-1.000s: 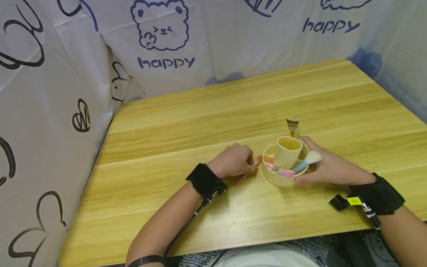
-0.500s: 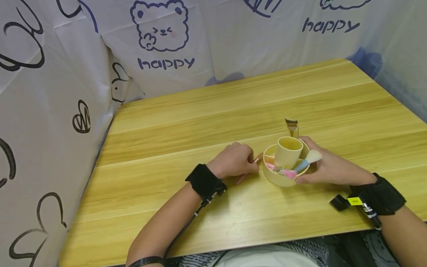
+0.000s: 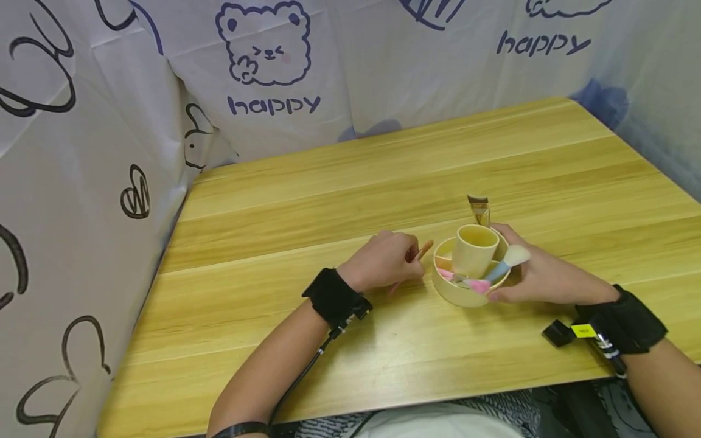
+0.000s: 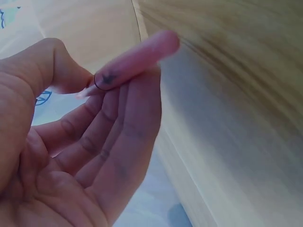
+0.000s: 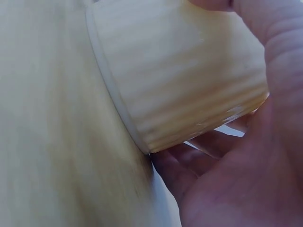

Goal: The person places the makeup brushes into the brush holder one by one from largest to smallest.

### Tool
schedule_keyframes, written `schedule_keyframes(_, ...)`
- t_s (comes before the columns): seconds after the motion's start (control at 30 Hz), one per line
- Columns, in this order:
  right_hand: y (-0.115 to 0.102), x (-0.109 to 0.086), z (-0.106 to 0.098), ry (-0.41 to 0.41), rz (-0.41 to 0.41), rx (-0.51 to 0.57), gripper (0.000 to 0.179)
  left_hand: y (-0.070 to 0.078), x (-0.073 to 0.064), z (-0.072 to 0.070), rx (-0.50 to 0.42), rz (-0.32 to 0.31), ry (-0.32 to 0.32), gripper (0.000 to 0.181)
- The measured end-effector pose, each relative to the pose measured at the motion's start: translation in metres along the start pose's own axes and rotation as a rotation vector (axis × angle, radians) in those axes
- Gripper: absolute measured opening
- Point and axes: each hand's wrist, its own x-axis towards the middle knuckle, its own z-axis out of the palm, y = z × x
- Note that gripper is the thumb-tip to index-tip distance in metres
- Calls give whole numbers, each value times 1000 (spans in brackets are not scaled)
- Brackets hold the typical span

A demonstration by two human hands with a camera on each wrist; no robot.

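My left hand (image 3: 381, 261) pinches a slim makeup brush between thumb and fingers. In the left wrist view the pink handle (image 4: 137, 59) of the brush sticks out past the fingertips, with a small dark star on it. The orange-brown end (image 3: 424, 249) points towards a round cream organizer (image 3: 460, 296), a short gap apart from it. My right hand (image 3: 539, 274) grips the organizer's right side, thumb in front and fingers behind. In the right wrist view the ribbed wall (image 5: 175, 75) of the organizer lies within the hand's curve.
Inside the organizer stand a central cup (image 3: 473, 255), a blue-handled brush with a white head (image 3: 515, 256), a flat brush (image 3: 479, 208) at the back and pink items (image 3: 479, 286) in front. The wooden table (image 3: 306, 213) meets a printed cloth (image 3: 383, 73) behind.
My left hand has lifted and tilted the brush slightly, so its orange-brown end now stands higher and shows more. The right hand and organizer have stayed nearly still.
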Motion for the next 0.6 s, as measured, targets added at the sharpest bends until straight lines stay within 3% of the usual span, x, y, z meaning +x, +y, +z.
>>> schedule_keyframes(0.37, -1, 2, 1, 34, 40, 59, 114, -2, -1, -2, -55, 15, 31, 9)
schedule_keyframes(0.6, 0, 2, -1, 19, 23, -20, 106, -1, -2, -5, -126, 0, 57, 21)
